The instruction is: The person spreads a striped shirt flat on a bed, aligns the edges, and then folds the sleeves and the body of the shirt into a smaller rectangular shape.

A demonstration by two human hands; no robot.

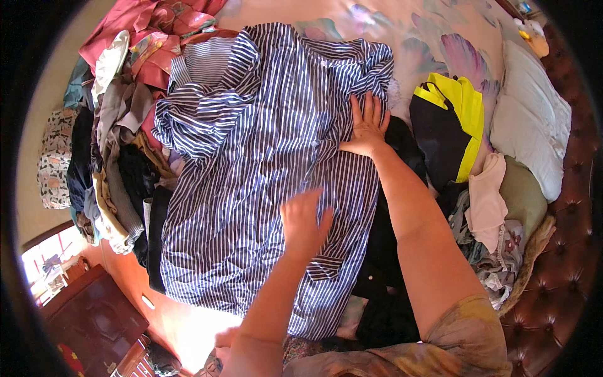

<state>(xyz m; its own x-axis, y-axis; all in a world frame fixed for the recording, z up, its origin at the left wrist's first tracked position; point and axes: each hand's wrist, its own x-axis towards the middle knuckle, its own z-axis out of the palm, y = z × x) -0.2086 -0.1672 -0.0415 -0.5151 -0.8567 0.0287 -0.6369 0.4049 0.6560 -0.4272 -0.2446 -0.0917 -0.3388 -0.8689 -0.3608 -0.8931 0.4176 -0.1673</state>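
Observation:
A navy-and-white striped button-up garment [264, 188] lies spread out before me, its collar end at the far side and a pocket flap [325, 267] near the bottom. My right hand [367, 125] presses flat on its right side below one sleeve, fingers spread. Over the middle of the cloth is my left hand [304, 226], slightly blurred, thumb apart from the fingers and holding nothing. Whether it touches the fabric, I cannot tell. The left sleeve [202, 118] is bunched and creased. Small buttons run down the front.
Heaped clothes [127, 155] border the garment on the left. To the right lie a folded black-and-yellow item [447, 127], a pale pink garment [487, 198] and a white pillow [532, 118]. A floral sheet [358, 19] covers the bed, beside a tufted brown leather headboard [560, 254].

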